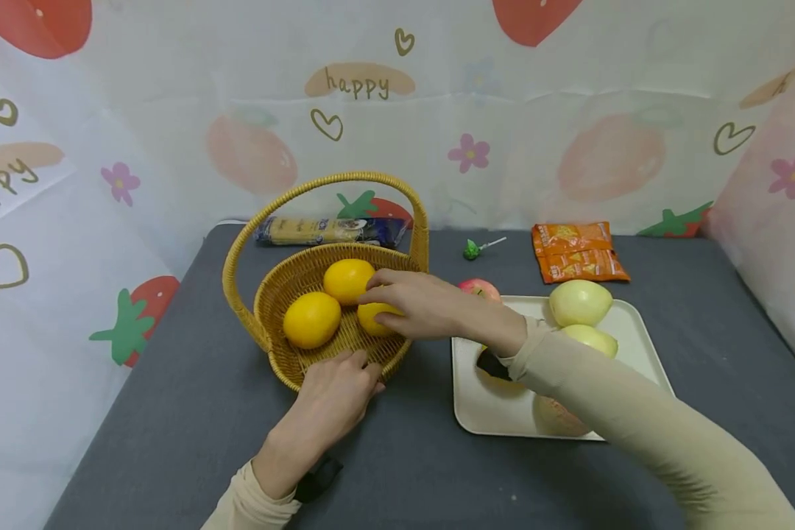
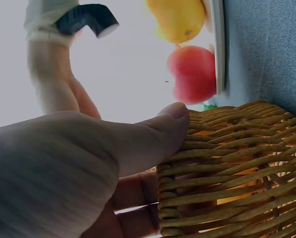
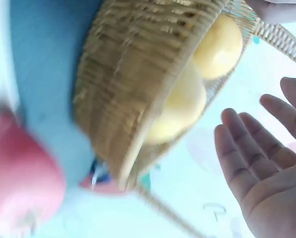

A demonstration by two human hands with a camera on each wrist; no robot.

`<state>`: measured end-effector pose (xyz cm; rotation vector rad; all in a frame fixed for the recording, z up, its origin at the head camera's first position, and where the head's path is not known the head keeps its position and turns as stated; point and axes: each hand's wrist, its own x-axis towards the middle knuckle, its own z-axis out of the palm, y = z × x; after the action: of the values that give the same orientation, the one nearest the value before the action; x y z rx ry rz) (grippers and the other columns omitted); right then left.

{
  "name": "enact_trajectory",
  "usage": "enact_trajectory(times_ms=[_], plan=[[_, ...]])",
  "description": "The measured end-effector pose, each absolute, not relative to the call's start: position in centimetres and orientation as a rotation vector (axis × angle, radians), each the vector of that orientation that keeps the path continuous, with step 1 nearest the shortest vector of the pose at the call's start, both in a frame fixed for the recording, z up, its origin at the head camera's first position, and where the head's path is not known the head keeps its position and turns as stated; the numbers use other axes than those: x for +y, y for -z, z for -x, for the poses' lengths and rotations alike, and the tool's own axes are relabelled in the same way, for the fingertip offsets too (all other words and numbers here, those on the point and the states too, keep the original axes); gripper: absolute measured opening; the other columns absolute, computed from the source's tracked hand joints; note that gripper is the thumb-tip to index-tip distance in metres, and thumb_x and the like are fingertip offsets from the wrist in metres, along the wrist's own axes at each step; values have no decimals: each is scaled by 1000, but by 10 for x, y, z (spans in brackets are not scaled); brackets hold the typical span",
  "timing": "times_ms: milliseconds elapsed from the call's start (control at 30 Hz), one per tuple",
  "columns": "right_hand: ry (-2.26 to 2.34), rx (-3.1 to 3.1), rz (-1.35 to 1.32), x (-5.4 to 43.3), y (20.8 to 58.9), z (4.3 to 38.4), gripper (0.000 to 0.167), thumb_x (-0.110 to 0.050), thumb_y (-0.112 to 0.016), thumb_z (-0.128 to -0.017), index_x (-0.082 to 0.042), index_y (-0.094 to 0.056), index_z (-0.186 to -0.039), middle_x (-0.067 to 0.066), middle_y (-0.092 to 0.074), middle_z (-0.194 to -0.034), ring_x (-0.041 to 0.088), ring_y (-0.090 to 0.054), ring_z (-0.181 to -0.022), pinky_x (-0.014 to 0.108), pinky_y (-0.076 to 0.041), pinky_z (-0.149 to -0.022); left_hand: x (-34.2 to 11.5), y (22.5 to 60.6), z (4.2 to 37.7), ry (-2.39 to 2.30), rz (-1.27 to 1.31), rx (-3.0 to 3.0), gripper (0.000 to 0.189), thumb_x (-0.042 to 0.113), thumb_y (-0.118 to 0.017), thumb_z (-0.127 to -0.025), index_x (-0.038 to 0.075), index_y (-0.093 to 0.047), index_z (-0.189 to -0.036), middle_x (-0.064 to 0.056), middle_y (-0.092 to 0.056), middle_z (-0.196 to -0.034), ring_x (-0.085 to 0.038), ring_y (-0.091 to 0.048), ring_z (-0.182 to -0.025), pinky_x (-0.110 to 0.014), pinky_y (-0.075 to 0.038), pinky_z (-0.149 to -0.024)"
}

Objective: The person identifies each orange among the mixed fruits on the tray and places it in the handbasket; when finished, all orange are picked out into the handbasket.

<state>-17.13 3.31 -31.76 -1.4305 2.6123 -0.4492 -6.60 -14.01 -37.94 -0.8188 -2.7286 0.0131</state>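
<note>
The wicker basket (image 1: 280, 361) with a tall arched handle stands on the left of the table, three yellow lemons (image 1: 312, 320) inside it. My left hand (image 1: 339, 390) grips the basket's near rim; in the left wrist view its thumb (image 2: 170, 121) lies on one side of the woven wall and its fingers on the other. Over the basket's right side hovers my right hand (image 1: 414, 302), overlapping one lemon in the head view. The right wrist view shows that hand's palm (image 3: 272, 193) empty and its fingers loosely extended, apart from the lemons.
A cream tray (image 1: 467, 412) on the right bears a red apple (image 1: 480, 288), pale green fruits (image 1: 580, 302) and other fruit partly hidden under my right sleeve. Behind lie a pasta packet (image 1: 318, 231), a green lollipop (image 1: 472, 250) and an orange snack bag (image 1: 578, 252). A printed cloth hangs behind.
</note>
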Motion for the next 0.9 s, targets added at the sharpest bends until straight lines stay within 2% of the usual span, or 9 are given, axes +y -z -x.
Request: enact_trajectory(times_ms=[133, 300, 433, 633, 767, 900], plan=[[439, 2717, 1506, 70, 313, 167, 32, -16, -67, -91, -10, -67, -123, 7, -63, -122, 21, -63, -105, 35, -54, -88, -140, 379, 66, -14, 811, -2735, 20, 30, -79, -81, 16, -66, -72, 1, -50, -65, -14, -52, -57, -28, -42, -46], [322, 2778, 1413, 114, 313, 162, 36, -22, -70, -90, -14, -66, -125, 6, -62, -122, 21, -62, -105, 38, -54, -88, -139, 379, 66, 17, 808, -2726, 19, 29, -78, -81, 16, -66, -73, 0, -51, -66, -15, -53, -58, -30, -44, -47], [236, 2767, 1336, 140, 318, 157, 39, -24, -71, -89, -14, -64, -126, 9, -61, -123, 25, -61, -106, 42, -54, -88, -139, 378, 65, 35, 805, -2727, 19, 28, -78, -81, 15, -67, -73, 0, -51, -66, -16, -53, -58, -30, -44, -47], [133, 2740, 1233, 163, 327, 148, 45, -27, -70, -89, -14, -60, -131, 12, -59, -126, 27, -63, -104, 43, -55, -84, -139, 377, 66, 46, 806, -2727, 19, 27, -78, -82, 14, -67, -74, 0, -51, -66, -16, -54, -59, -31, -44, -47], [78, 2764, 1244, 170, 337, 143, 48, -29, -73, -86, -15, -60, -130, 11, -60, -122, 27, -63, -98, 43, -54, -81, -139, 377, 66, 46, 806, -2724, 18, 27, -78, -81, 15, -67, -74, 0, -50, -66, -16, -54, -59, -30, -44, -47], [23, 2779, 1241, 174, 345, 137, 52, -32, -74, -84, -19, -58, -132, 11, -60, -119, 25, -62, -87, 39, -52, -71, -138, 378, 66, 37, 803, -2725, 19, 28, -78, -81, 15, -67, -74, 0, -50, -66, -15, -54, -59, -30, -44, -47]])
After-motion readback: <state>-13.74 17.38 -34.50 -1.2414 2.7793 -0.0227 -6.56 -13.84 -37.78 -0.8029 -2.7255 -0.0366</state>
